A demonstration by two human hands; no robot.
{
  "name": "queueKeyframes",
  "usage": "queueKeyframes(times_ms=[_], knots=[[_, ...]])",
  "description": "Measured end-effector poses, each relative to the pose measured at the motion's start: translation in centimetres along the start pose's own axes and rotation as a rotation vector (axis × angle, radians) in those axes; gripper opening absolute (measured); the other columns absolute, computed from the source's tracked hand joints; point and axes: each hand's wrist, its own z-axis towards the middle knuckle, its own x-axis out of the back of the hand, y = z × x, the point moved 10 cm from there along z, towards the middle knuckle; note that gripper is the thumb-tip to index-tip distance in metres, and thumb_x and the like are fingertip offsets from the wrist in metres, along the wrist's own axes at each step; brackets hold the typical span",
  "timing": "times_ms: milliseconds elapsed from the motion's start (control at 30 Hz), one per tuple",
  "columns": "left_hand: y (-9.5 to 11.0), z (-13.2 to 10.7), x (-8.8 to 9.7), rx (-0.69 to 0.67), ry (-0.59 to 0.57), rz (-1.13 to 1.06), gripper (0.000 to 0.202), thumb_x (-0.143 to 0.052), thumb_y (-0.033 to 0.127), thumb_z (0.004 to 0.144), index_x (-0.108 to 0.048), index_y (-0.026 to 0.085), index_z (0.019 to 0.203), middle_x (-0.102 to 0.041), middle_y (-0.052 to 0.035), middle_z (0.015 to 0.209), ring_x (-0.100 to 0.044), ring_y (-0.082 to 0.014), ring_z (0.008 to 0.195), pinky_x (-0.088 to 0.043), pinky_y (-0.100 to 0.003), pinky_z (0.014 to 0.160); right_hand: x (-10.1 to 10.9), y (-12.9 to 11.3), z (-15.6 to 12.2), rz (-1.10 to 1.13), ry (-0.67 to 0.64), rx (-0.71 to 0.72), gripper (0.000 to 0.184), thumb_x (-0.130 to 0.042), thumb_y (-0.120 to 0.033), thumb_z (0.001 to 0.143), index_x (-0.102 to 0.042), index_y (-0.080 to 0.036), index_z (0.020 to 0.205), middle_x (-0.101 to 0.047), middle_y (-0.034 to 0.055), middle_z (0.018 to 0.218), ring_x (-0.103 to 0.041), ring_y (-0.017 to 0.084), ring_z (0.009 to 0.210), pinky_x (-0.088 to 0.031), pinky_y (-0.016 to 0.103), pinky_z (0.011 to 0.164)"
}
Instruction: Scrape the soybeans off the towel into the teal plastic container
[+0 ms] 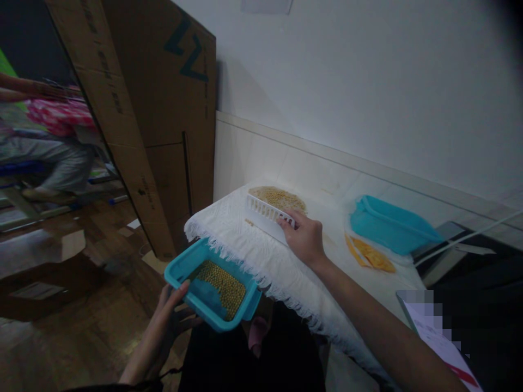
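Note:
My left hand (169, 318) grips the near corner of a teal plastic tray (182, 268) that holds a layer of small yellow-green beans (223, 283); I hold it just below the fringed edge of the white cloth (245, 247). My right hand (304, 237) is closed on the end of a white slotted plastic basket (265, 213) lying tilted on the cloth. Behind the basket sits a flat pile of pale yellow beans (280, 197).
A second teal tray (388, 224) rests at the right of the cloth, next to a yellow packet (370, 255). A tall cardboard box (163, 109) stands to the left. Another person sits in the far left background. Papers (437, 332) lie at the lower right.

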Motion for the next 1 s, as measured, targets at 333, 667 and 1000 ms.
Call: queueKeyframes(times_ms=[333,667,1000], knots=[[0.0,0.1,0.4,0.006,0.019,-0.058,0.102,-0.102,0.059,0.076,-0.054,0.032,0.161,-0.077,-0.0179,0.132,-0.088,-0.0348,0.091,-0.076,-0.052,0.084,0.1,-0.9,-0.5,0.005,-0.011,0.012,0.02,-0.075,-0.025,0.096,-0.091,-0.025,0.109,-0.09,0.0056,0.094,-0.084,0.025,0.078,-0.066,0.033,0.077],[-1.1,1.8,0.9,0.006,0.01,-0.024,0.102,-0.099,0.062,0.078,-0.049,0.034,0.162,-0.066,-0.0202,0.153,-0.088,-0.0314,0.09,-0.077,-0.051,0.082,-0.5,-1.1,-1.0,0.008,-0.022,0.011,0.021,-0.075,-0.027,0.095,-0.091,-0.025,0.109,-0.09,0.0052,0.092,-0.082,0.024,0.073,-0.065,0.032,0.074],[-0.1,0.4,0.1,-0.003,0.001,-0.048,0.107,-0.103,0.063,0.072,-0.052,0.033,0.161,-0.069,-0.0225,0.149,-0.087,-0.0328,0.088,-0.076,-0.052,0.082,-0.5,-1.8,-2.2,0.052,-0.017,0.019,0.021,-0.074,-0.032,0.096,-0.091,-0.026,0.105,-0.09,0.0052,0.089,-0.08,0.023,0.066,-0.065,0.031,0.069]])
